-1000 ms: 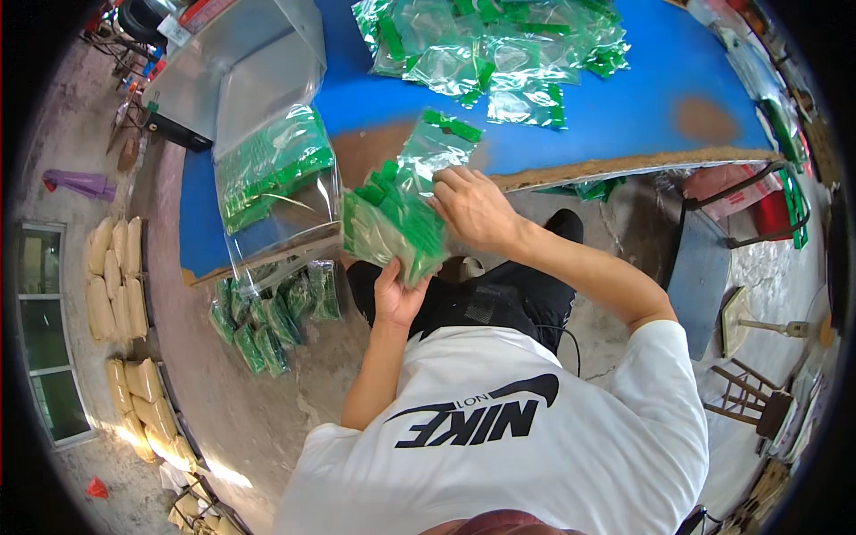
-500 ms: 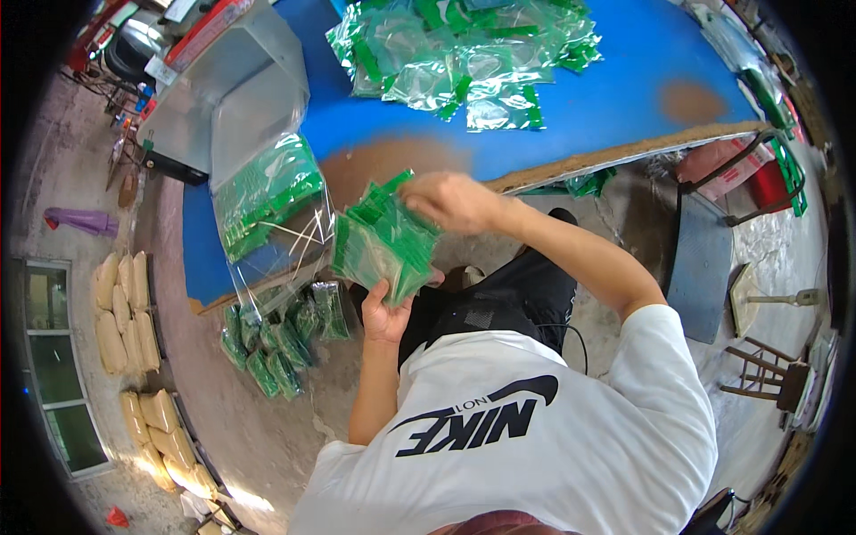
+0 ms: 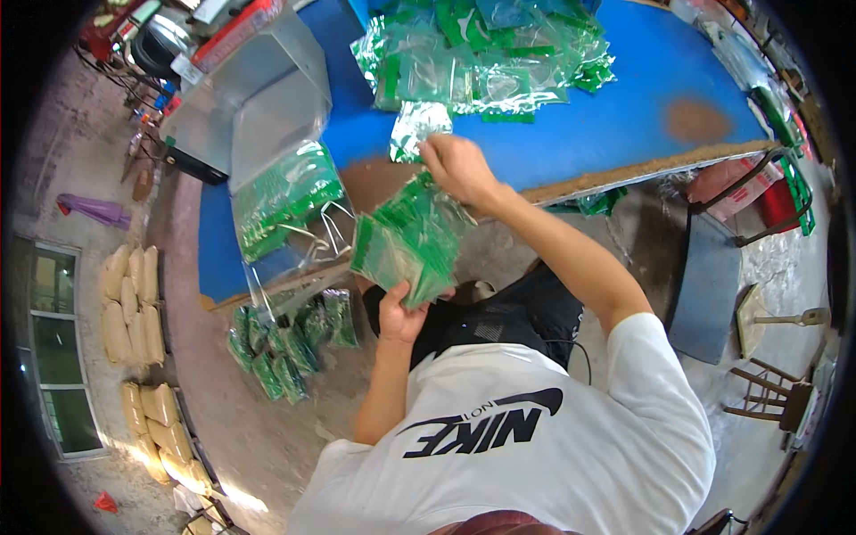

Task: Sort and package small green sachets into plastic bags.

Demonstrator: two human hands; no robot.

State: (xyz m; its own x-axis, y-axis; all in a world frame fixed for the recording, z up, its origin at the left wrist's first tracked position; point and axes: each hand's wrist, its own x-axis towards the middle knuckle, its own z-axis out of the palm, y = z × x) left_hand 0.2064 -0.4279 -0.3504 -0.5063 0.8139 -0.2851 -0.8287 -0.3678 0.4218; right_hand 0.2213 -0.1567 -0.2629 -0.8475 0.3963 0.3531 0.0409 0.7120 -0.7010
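Head view: my left hand [image 3: 401, 314] had the green packet stack [image 3: 403, 242] clamped, mid-frame, fingers mostly hidden beneath. Shiny packet [image 3: 421, 123], upper centre, lay just up-left of my right hand's [image 3: 461, 169] fingertips, right being nearer. Couldn't read its long axis (glare), nor whether right fingers pinched it.

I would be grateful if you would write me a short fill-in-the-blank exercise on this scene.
1. The left hand grips a fanned stack of packets, coloured partly clear and partly ____.
2. The right hand is near the front edge of a tabletop coloured mainly ____.
3. A large transparent bag holding packets lies on the person's ____ side of that stack.
4. The T-shirt beneath the black print is ____.

Missing words: green; blue; left; white.
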